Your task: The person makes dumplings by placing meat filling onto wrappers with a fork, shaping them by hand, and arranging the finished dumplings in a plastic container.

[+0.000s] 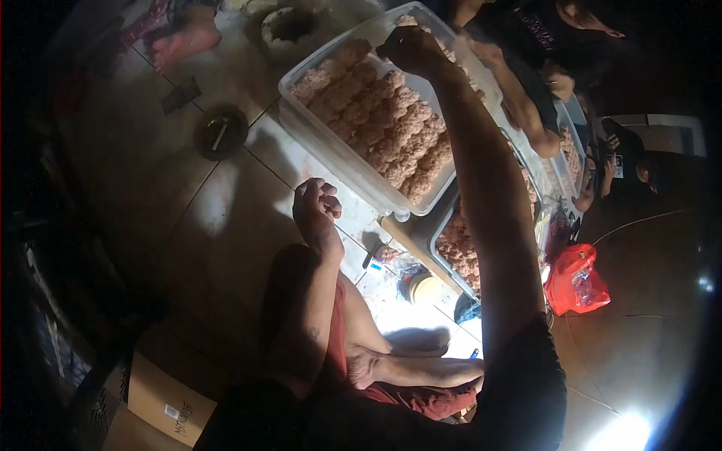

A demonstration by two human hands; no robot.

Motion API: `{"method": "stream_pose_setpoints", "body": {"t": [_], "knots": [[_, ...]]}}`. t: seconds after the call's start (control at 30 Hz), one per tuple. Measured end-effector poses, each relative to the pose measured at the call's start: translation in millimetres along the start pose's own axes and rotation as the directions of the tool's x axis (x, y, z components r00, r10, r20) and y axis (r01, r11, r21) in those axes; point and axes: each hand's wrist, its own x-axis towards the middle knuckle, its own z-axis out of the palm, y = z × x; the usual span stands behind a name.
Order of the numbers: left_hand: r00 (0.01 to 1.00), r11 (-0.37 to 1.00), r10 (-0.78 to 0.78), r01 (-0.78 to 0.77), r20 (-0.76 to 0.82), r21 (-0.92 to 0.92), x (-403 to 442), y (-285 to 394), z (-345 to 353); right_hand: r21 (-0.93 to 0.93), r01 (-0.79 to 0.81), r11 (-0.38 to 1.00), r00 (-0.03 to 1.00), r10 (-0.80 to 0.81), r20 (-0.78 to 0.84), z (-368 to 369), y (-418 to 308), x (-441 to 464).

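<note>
Lumps of soft, pink-brown stuff that looks like mince [391,120] sit in rows in a big, see-through plastic tub [327,150]. The right hand [410,49] is over the far end of this tub, on a long, stretched arm. Its fingers are bent in, and it is too dark there to tell if it has hold of anything. The left hand [317,207] is outside the tub, not touching it. Its fingers are half curled, and I see nothing in it.

To work well here, I think the right hand should touch softly, as the lumps look easy to squash. The arm should stay high and not lean on the rim. The left hand could hold the near wall to keep the tub steady.

Room looks tight on the right. A second, dark-sided tub [435,249] with more lumps is just beside the first, under the right arm, and another person's bare arm [519,101] is close by. A long, tan wooden stick [421,254] lies along the second tub's edge. On the left, wide, pale floor tiles [248,199] give more room, but mind the small, dark, round dish [233,131] there.
</note>
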Motion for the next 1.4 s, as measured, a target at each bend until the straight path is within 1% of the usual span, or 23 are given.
{"method": "stream_pose_setpoints", "body": {"t": [0.03,0.07,0.1,0.13,0.2,0.33,0.4,0.43,0.47,0.53,0.57,0.7,0.77,0.83,0.87,0.9,1.03,1.07,1.13,1.17,1.3,1.37,1.4], "knots": [[1.0,1.0,-0.018,0.018,-0.002,-0.014,0,0,0,-0.003,-0.082,0.997,0.996,0.082,-0.019,14,2,7],[1.0,1.0,-0.021,0.02,-0.012,-0.012,1,0,-1,-0.536,0.361,0.763,0.928,-0.349,0.128,26,15,20],[1.0,1.0,-0.008,0.008,0.012,-0.022,1,-1,-2,-0.528,0.367,0.766,0.926,-0.352,0.133,38,30,25],[0.999,0.999,0.005,-0.004,0.037,-0.033,1,-3,-4,-0.187,0.378,0.907,0.926,-0.365,0.099,40,35,27],[0.999,0.999,0.001,0.001,0.035,-0.049,0,-5,-6,0.183,0.342,0.922,0.931,-0.358,0.065,47,42,28],[0.999,0.999,-0.013,0.014,0.035,-0.044,0,-5,-4,0.393,0.556,0.732,0.828,-0.447,-0.339,82,73,35],[0.999,0.999,-0.024,0.025,0.031,-0.044,3,-4,-5,0.041,0.492,0.87,0.815,-0.444,-0.372,64,55,19],[0.999,0.998,-0.037,0.038,0.022,-0.046,4,-4,-6,0.039,0.49,0.871,0.816,-0.442,-0.372,72,60,21],[0.999,0.998,-0.043,0.044,0.021,-0.044,7,-5,-5,-0.566,0.172,0.806,0.685,-0.511,-0.52,83,61,22],[1.0,0.99,0.005,-0.003,0.013,-0.141,10,-11,-9,-0.628,0.043,0.777,0.675,-0.487,-0.555,77,68,-9],[0.999,0.994,0.017,-0.014,0.027,-0.108,8,-8,-7,-0.172,0.301,0.938,0.817,-0.347,-0.461,11,36,-49],[0.999,0.999,0.037,-0.037,0.019,0.01,3,-4,-5,0.601,0.142,0.786,0.948,0.068,-0.312,-58,-58,-189],[0.999,0.999,0.039,-0.04,0.013,0.008,3,-9,-7,0.555,-0.029,0.831,0.997,0.06,-0.038,-49,-86,-250],[0.976,0.982,0.188,-0.187,0.108,-0.02,4,-20,-15,0.532,-0.123,0.838,0.99,0.139,0.009,-4,-109,-297],[0.996,0.993,0.089,-0.09,0.02,0.074,-1,-10,-4,0.426,-0.102,0.899,0.995,0.102,0.022,6,-125,-313],[0.995,0.993,0.09,-0.092,0.03,0.075,-1,-11,-3,0.346,-0.321,0.882,0.944,0.27,0.189,31,-131,-332],[0.99,0.997,0.077,-0.078,0.116,0.002,-1,-14,-4,0.315,-0.498,0.808,0.867,0.461,0.187,113,-139,-361],[0.993,0.999,0.05,-0.049,0.104,-0.011,2,-17,-7,0.237,-0.371,0.898,0.927,0.344,0.148,176,-122,-377],[0.996,1.0,0.005,-0.003,0.093,-0.028,4,-14,-7,0.324,-0.428,0.844,0.887,0.325,0.327,148,-123,-359],[0.996,0.998,-0.007,0.012,0.087,-0.057,3,-11,-8,0.312,-0.321,0.894,0.946,0.289,0.144,147,-129,-358],[0.999,0.999,0.031,-0.03,0.04,-0.017,0,-8,-9,0.357,-0.248,0.901,0.961,0.183,0.206,62,-137,-333],[0.995,0.995,0.1,-0.1,0.028,0.015,15,-20,-17,0.347,0.192,0.918,0.981,-0.174,-0.084,28,-114,-312],[0.989,0.993,0.112,-0.108,0.092,-0.053,13,-21,-20,0.432,0.107,0.896,0.994,-0.092,-0.055,-15,-118,-292]]}}
